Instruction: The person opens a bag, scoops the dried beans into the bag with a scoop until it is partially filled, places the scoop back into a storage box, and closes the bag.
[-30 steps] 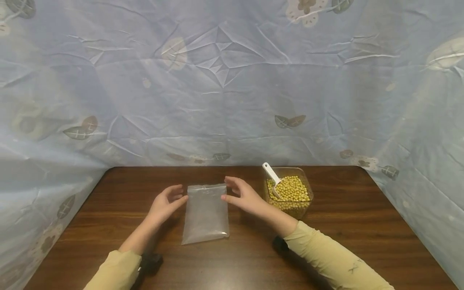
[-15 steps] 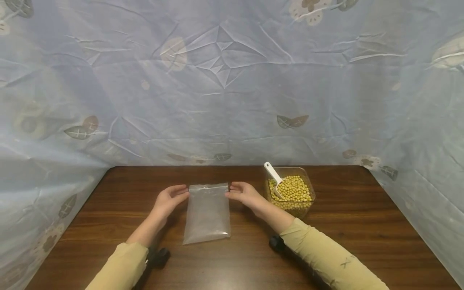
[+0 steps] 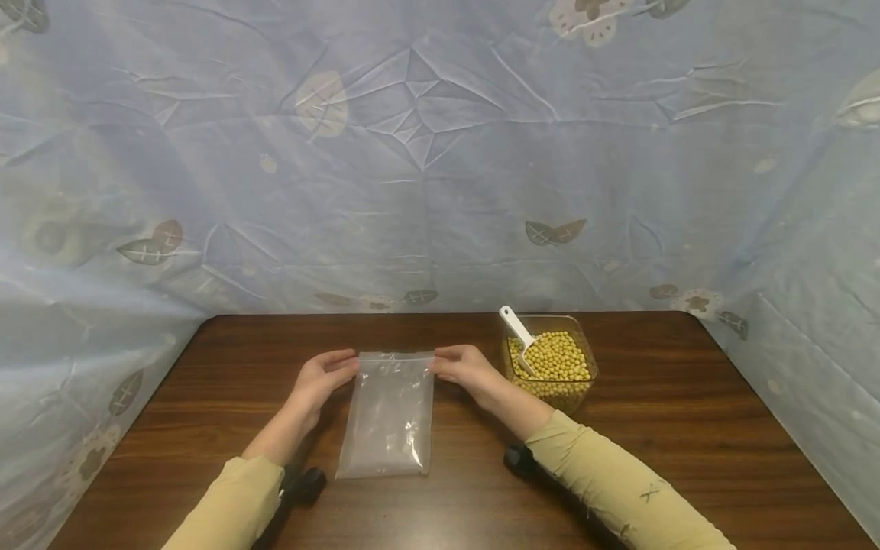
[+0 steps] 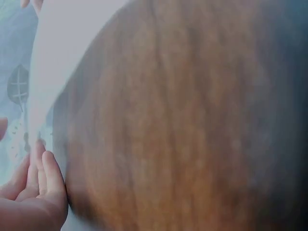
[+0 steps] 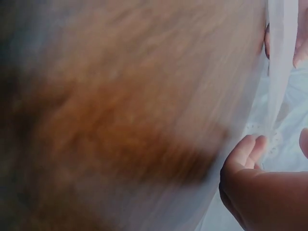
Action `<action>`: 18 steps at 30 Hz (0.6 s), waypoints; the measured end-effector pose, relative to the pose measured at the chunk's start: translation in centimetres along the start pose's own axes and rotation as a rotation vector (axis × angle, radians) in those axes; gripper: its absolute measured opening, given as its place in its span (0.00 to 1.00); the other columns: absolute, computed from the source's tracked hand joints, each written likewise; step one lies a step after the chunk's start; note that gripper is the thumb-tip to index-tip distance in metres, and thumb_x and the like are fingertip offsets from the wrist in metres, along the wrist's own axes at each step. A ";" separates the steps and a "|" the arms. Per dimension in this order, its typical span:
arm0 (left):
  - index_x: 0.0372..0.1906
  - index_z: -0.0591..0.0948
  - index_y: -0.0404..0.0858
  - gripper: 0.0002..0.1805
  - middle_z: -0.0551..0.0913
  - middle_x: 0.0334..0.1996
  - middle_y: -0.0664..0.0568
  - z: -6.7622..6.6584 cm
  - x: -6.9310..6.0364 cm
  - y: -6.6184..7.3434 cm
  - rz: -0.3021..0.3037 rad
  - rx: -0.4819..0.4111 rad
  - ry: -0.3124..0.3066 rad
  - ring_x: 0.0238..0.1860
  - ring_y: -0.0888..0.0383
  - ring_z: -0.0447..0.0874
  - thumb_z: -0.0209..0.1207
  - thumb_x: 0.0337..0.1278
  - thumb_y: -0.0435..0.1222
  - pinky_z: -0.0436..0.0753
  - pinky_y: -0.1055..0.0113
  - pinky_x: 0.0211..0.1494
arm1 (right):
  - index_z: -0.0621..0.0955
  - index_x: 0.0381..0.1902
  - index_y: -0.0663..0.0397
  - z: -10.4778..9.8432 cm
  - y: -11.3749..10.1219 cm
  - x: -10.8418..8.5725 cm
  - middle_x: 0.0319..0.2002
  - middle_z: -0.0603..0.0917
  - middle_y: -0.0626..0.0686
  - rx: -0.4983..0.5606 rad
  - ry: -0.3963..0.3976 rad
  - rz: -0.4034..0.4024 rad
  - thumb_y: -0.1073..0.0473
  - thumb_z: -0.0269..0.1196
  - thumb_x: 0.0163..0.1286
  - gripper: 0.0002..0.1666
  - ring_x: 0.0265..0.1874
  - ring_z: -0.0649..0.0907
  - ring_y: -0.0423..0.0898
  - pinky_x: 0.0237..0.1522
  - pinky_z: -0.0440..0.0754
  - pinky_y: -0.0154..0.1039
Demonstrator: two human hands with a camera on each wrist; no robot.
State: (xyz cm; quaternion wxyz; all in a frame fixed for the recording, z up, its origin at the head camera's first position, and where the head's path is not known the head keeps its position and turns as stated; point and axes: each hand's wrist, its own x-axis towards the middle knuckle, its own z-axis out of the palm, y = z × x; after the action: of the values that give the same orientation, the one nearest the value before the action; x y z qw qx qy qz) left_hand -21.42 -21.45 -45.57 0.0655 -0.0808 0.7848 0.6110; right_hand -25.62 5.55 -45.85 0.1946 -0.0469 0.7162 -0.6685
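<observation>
From the head view, a person has two hands on a clear plastic bag (image 3: 388,416) near the middle of a brown table (image 3: 687,435). The left hand (image 3: 321,380) pinches one top corner of the bag, with its thumb and fingers close together. The right hand (image 3: 473,372) pinches the other top corner in the same way. The bag is flat and see-through, with bright shiny spots near its low end. Off to the right of the bag, just past the right hand, sits a clear box (image 3: 576,327) with many small yellow peas (image 3: 560,357) in it. A white scoop (image 3: 517,327) leans in the box, its cup down in the peas and its handle poking up over the back left corner of the box. The arms wear light yellow sleeves (image 3: 622,489), and the right one has a small dark mark on it. Behind the table hangs a pale blue cloth (image 3: 440,198) with leaves and flowers on it. From the left wrist, the left hand is low on the left side, its fingertips at the bag, which looks white and gets wider going up. From the right wrist, the right hand is low on the right, and the bag is a thin white strip going up from its fingertips. The wrist views are blurry, so I can't tell if the bag's low end touches the table.
</observation>
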 end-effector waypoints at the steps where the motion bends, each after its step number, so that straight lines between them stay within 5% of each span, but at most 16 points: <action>1: 0.73 0.72 0.24 0.29 0.79 0.69 0.30 0.0 -0.1 0.0 -0.002 0.007 0.001 0.68 0.44 0.82 0.61 0.74 0.33 0.76 0.50 0.76 | 0.70 0.67 0.86 0.0 -0.1 -0.1 0.70 0.74 0.78 0.006 0.005 -0.001 0.71 0.63 0.73 0.31 0.64 0.84 0.64 0.68 0.83 0.49; 5: 0.70 0.75 0.24 0.28 0.81 0.66 0.30 0.2 -0.3 0.3 0.006 0.017 0.004 0.62 0.50 0.85 0.63 0.71 0.31 0.76 0.52 0.75 | 0.73 0.65 0.86 0.2 -0.4 -0.3 0.68 0.76 0.78 0.042 0.008 -0.004 0.71 0.64 0.72 0.28 0.55 0.88 0.54 0.66 0.84 0.48; 11: 0.67 0.77 0.21 0.26 0.89 0.55 0.36 0.3 -0.4 1.0 0.041 -0.062 0.010 0.42 0.70 0.87 0.64 0.66 0.26 0.85 0.76 0.54 | 0.76 0.63 0.85 0.2 -1.0 -0.7 0.67 0.78 0.76 0.066 -0.011 -0.020 0.72 0.63 0.72 0.25 0.41 0.87 0.38 0.58 0.88 0.38; 18: 0.66 0.77 0.20 0.25 0.91 0.44 0.53 0.1 -0.3 2.6 0.052 -0.104 -0.007 0.39 0.73 0.86 0.64 0.67 0.25 0.86 0.79 0.49 | 0.80 0.61 0.79 0.0 -2.4 -1.0 0.61 0.84 0.72 0.034 -0.027 -0.052 0.69 0.63 0.74 0.22 0.39 0.86 0.34 0.51 0.87 0.32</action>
State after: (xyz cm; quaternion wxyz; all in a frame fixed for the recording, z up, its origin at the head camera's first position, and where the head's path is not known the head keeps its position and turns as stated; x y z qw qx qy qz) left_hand -21.68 -20.73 -43.04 0.0482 -0.0615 0.7537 0.6526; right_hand -25.13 5.68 -43.25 0.1877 -0.0712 0.7007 -0.6847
